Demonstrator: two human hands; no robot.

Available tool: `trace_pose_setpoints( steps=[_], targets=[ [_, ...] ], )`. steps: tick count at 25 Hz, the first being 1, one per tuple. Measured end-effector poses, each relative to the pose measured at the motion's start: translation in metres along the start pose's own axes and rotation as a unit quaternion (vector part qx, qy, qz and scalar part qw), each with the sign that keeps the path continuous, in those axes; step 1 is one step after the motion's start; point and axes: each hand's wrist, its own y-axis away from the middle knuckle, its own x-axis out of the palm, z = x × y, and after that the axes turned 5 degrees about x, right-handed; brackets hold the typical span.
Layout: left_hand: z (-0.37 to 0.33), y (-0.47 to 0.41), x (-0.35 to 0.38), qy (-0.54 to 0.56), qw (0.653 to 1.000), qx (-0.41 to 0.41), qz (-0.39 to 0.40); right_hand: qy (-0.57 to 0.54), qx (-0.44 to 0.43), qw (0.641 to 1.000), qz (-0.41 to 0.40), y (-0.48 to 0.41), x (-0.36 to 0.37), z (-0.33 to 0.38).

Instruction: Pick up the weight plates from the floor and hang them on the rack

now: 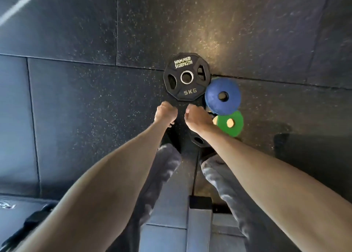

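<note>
A black 5KG plate (187, 76) lies flat on the rubber floor. To its right lie a blue plate (222, 95) and, nearer me, a green plate (230, 123). A second black plate (199, 141) sits just in front of my feet, mostly hidden by my arms; only one grip hole and its near edge show. My left hand (164, 114) and my right hand (198, 119) are curled over that plate's far edge, right beside the near rim of the 5KG plate. No rack is in view.
My legs in grey trousers (163, 168) stand on either side of a grey metal base with a black post (200, 219). A black padded piece (22, 213) lies at the bottom left. Dark speckled floor tiles (76, 99) spread all around.
</note>
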Motion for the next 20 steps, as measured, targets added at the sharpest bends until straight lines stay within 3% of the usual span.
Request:
trace_pose_setpoints(
  steps=[4,9,13,17,20],
  targets=[
    [0.008,-0.124,0.017,-0.013,0.998,-0.022,-0.055,0.064,-0.033,0.997,-0.01,-0.104,0.054,0.015],
    [0.012,-0.22,0.034,-0.067,0.996,0.013,-0.059,0.066,-0.064,0.991,-0.096,-0.182,0.101,0.018],
    [0.009,-0.243,0.043,-0.113,0.989,0.048,-0.08,0.046,-0.097,0.982,-0.153,-0.208,0.123,0.013],
    [0.006,-0.246,0.042,-0.149,0.98,0.068,-0.116,0.15,-0.085,0.956,-0.236,-0.214,0.137,0.006],
    [0.001,-0.233,0.035,-0.187,0.972,0.083,-0.117,0.186,-0.063,0.952,-0.235,-0.207,0.143,-0.004]
  ],
)
